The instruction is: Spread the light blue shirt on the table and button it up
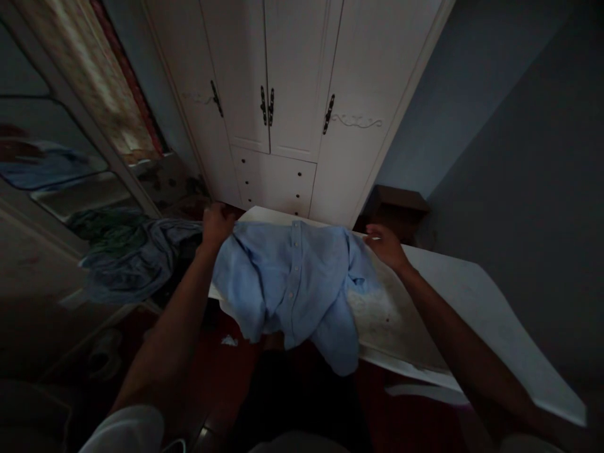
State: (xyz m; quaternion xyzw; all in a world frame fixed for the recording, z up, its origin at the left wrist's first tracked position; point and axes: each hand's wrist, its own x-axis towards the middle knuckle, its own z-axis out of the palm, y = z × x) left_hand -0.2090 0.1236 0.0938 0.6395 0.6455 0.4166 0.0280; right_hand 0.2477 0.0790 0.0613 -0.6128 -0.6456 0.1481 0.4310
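A light blue button-up shirt [278,264] lies spread and rumpled over a white board [443,267], its button strip running down the middle. Its lower folds hang over the board's near edge. At the shirt's far left corner is my left hand [218,225], fingers curled closed on the cloth. My right hand [387,246] is at the far right edge, thumb and fingers pinched together at the fabric, with a small gap showing behind the fingertips. A stained beige cover [396,314] shows on the board to the right of the shirt.
Behind the board stands a white wardrobe [297,75] with dark handles. Crumpled grey and green clothes [136,251] are heaped at the left, beside a mirrored panel [51,138]. A brown box [401,198] sits at the back right. White scrap [229,340] lies on the red floor.
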